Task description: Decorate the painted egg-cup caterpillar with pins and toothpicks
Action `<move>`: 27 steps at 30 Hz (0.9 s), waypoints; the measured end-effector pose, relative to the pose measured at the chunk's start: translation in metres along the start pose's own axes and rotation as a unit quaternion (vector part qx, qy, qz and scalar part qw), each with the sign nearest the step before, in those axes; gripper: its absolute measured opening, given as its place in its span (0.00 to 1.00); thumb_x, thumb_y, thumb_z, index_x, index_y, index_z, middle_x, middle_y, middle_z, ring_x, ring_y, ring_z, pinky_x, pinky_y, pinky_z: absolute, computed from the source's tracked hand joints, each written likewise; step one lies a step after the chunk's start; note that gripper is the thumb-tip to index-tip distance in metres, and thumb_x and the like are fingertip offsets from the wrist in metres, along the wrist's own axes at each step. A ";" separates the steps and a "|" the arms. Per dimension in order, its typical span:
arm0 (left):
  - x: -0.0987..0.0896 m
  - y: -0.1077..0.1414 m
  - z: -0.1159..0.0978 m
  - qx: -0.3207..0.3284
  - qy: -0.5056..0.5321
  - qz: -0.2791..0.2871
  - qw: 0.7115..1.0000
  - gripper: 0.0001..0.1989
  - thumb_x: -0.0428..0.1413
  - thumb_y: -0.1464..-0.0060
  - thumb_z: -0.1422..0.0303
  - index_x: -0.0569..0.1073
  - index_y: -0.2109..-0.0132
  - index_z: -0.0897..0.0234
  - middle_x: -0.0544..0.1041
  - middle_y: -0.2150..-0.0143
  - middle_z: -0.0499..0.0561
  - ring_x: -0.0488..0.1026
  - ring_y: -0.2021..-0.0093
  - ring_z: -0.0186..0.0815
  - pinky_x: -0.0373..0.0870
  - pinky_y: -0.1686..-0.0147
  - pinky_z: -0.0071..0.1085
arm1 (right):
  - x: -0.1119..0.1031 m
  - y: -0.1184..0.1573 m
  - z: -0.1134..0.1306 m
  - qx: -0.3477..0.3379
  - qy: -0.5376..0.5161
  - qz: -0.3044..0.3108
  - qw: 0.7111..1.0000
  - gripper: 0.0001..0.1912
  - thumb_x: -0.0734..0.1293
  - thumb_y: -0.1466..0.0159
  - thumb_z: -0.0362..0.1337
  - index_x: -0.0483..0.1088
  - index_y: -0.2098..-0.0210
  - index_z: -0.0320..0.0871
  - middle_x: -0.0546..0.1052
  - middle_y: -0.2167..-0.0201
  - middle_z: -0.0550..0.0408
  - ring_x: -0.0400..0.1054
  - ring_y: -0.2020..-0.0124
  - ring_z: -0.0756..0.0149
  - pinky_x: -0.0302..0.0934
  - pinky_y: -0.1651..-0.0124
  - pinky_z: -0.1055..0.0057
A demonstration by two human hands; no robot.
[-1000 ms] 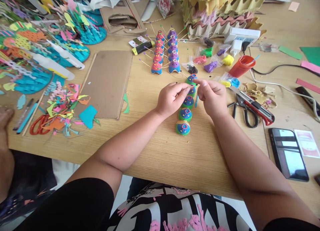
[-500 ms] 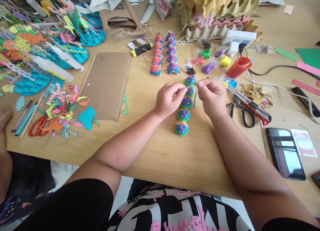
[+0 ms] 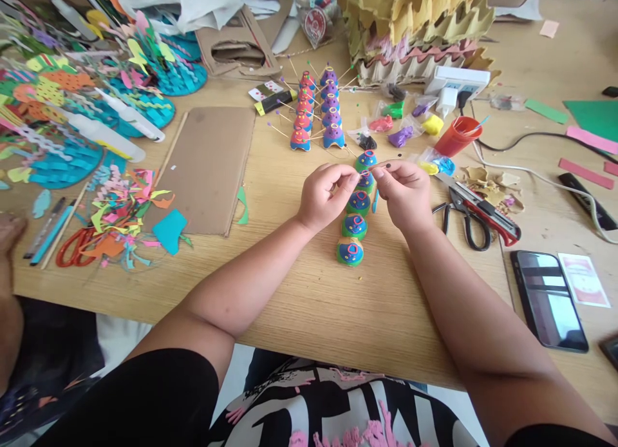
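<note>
My left hand (image 3: 329, 196) is closed, thumb pressed to forefinger, over the row of egg-carton cups in blue and green. Close on its right, my right hand (image 3: 404, 192) is pinched in the same way; what the fingertips hold is too small to make out. A tiny black bit (image 3: 389, 166) shows at my right forefinger. Below the hands sit a blue-and-green cup (image 3: 355, 227) and the nearest cup (image 3: 350, 251), each with a red ring and yellow dots. A light-blue stick (image 3: 375, 200) lies beside my right fingers, partly hidden.
Red cups (image 3: 300, 138) and purple cups (image 3: 333, 136) with pins stand behind. Bagged purple clay (image 3: 400, 136), an orange cup (image 3: 456, 136), a box cutter (image 3: 487, 212) and a phone (image 3: 549, 300) lie right. Cardboard (image 3: 207, 170), red scissors (image 3: 76, 247) and paper scraps lie left.
My right hand has shifted slightly left and its fingers have turned, so the black bit shows. My left hand stays nearly still. The view has tilted a little.
</note>
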State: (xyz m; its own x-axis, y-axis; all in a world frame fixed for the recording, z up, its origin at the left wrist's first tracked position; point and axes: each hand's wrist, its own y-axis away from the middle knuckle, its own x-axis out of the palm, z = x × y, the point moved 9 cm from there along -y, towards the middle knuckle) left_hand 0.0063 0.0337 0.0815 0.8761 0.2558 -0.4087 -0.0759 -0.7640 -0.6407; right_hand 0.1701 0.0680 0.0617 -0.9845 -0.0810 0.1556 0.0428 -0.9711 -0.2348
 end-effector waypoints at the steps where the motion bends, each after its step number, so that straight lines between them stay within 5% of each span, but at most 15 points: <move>1: 0.000 0.000 0.001 -0.002 0.001 -0.002 1.000 0.21 0.49 0.27 0.52 0.77 0.60 0.60 0.80 0.67 0.50 0.75 0.65 0.34 0.73 0.60 0.33 | 0.001 0.000 0.000 0.000 -0.004 0.001 1.000 0.22 0.82 0.49 0.57 0.78 0.72 0.46 0.74 0.76 0.60 0.64 0.76 0.73 0.59 0.75 0.74; 6: -0.002 0.001 -0.003 0.009 0.006 -0.007 1.000 0.20 0.50 0.27 0.53 0.78 0.59 0.60 0.79 0.66 0.51 0.75 0.64 0.34 0.73 0.59 0.34 | 0.010 0.003 0.003 0.009 0.021 0.031 0.999 0.22 0.81 0.48 0.57 0.79 0.71 0.45 0.72 0.78 0.61 0.60 0.77 0.75 0.57 0.75 0.73; 12: -0.019 0.002 0.033 -0.069 0.011 -0.117 0.991 0.24 0.41 0.26 0.48 0.74 0.44 0.56 0.78 0.53 0.55 0.76 0.55 0.36 0.73 0.53 0.35 | -0.019 -0.001 0.003 0.007 -0.043 -0.098 0.994 0.20 0.79 0.44 0.54 0.71 0.71 0.47 0.63 0.82 0.67 0.49 0.82 0.77 0.44 0.79 0.74; 17: -0.034 0.006 0.051 -0.074 -0.001 -0.234 0.969 0.21 0.50 0.29 0.47 0.74 0.50 0.59 0.76 0.53 0.55 0.74 0.51 0.38 0.71 0.47 0.37 | -0.029 0.005 -0.004 0.016 -0.092 -0.175 0.980 0.21 0.78 0.43 0.51 0.66 0.69 0.48 0.63 0.83 0.69 0.48 0.82 0.76 0.42 0.79 0.75; 23: -0.034 0.003 0.021 0.022 -0.095 -0.193 0.976 0.14 0.54 0.30 0.53 0.73 0.50 0.58 0.78 0.56 0.54 0.73 0.51 0.40 0.70 0.49 0.38 | -0.032 0.006 -0.009 0.043 -0.053 -0.222 0.973 0.25 0.74 0.41 0.59 0.61 0.68 0.49 0.61 0.81 0.69 0.50 0.81 0.75 0.45 0.78 0.74; 27: -0.035 0.005 0.016 -0.002 -0.144 -0.168 0.975 0.12 0.51 0.29 0.57 0.71 0.49 0.59 0.78 0.53 0.56 0.74 0.48 0.41 0.70 0.46 0.39 | -0.037 0.009 -0.003 0.001 0.021 -0.191 0.981 0.24 0.74 0.40 0.58 0.63 0.71 0.48 0.63 0.78 0.65 0.56 0.77 0.74 0.54 0.73 0.73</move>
State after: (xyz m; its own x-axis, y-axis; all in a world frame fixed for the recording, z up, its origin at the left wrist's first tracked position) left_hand -0.0320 0.0304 0.0822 0.6805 0.6482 -0.3417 0.1951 -0.6098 -0.7682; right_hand 0.2067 0.0629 0.0514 -0.9350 0.2983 0.1920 -0.3304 -0.9293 -0.1648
